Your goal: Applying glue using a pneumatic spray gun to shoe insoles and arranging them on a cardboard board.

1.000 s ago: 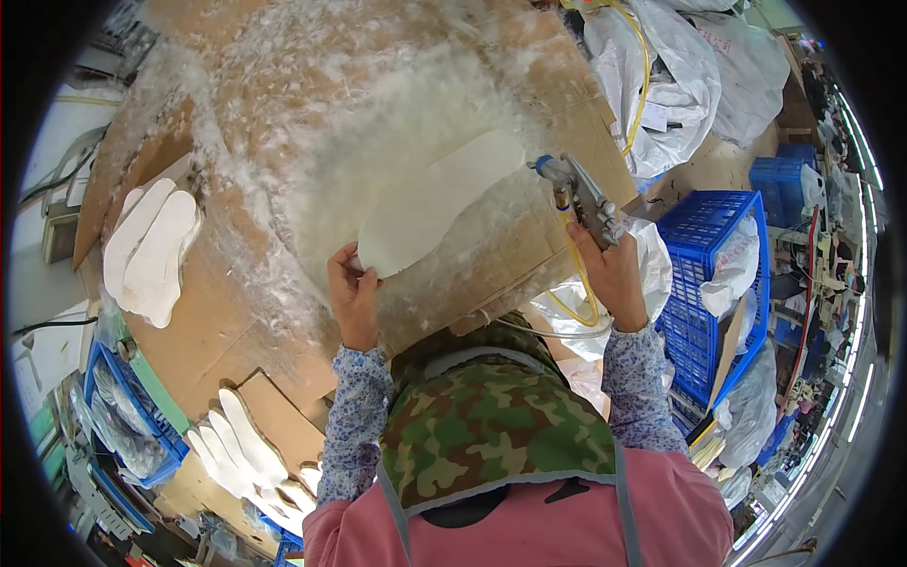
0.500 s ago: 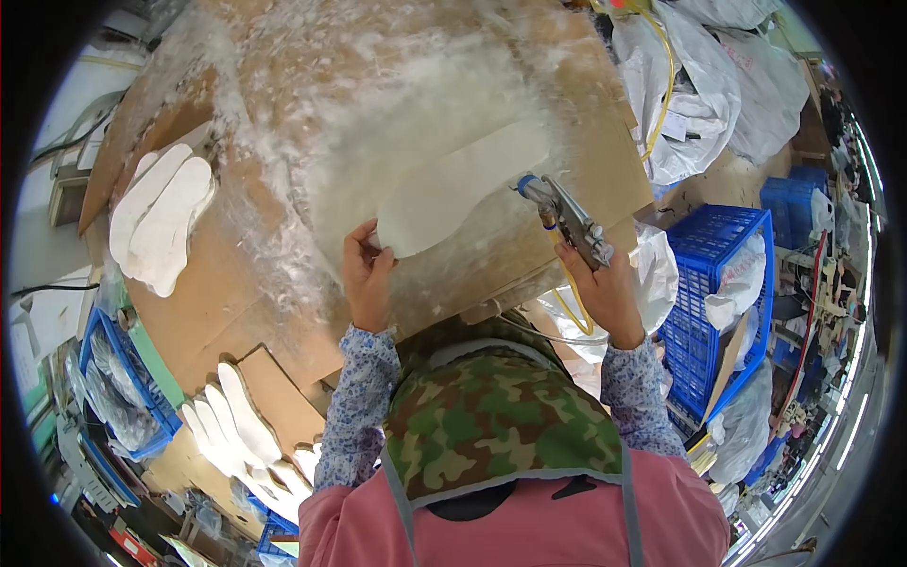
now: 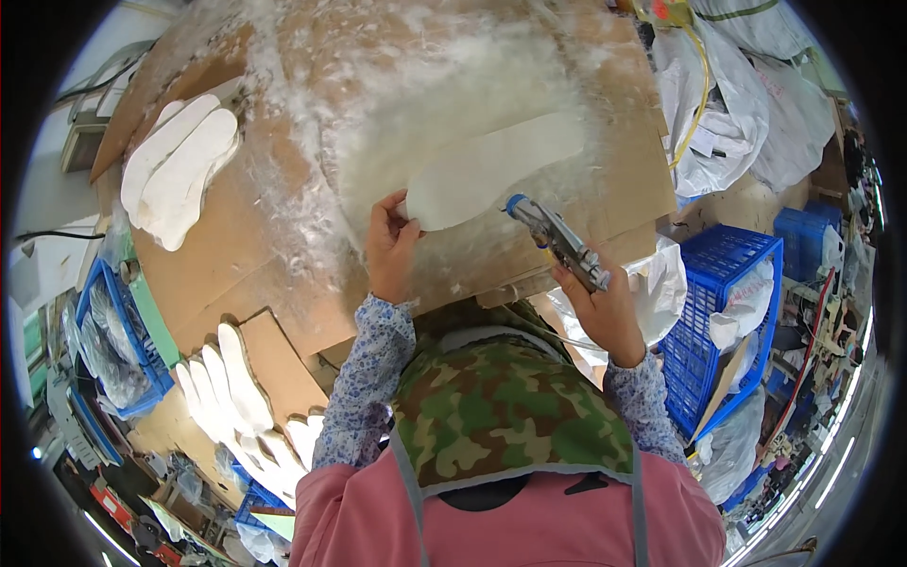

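Observation:
A large white insole (image 3: 491, 168) lies on the fibre-coated cardboard in front of me. My left hand (image 3: 391, 253) pinches its left end between thumb and fingers. In my right hand (image 3: 607, 307) is a metal spray gun (image 3: 565, 244) with a blue ring at its nozzle. The nozzle points toward the insole's near edge, apart from it. My fingers partly cover the gun's handle.
White insoles (image 3: 179, 165) are stacked at the table's left. Several more (image 3: 241, 378) lie on cardboard lower left. A blue crate (image 3: 704, 321) stands to the right, below white plastic bags (image 3: 718, 113). A yellow hose (image 3: 704, 94) hangs at the table's right edge.
The spray gun has shifted along the insole toward my left hand and slightly nearer to me. My left hand keeps its pinch. The whole view has shifted a little.

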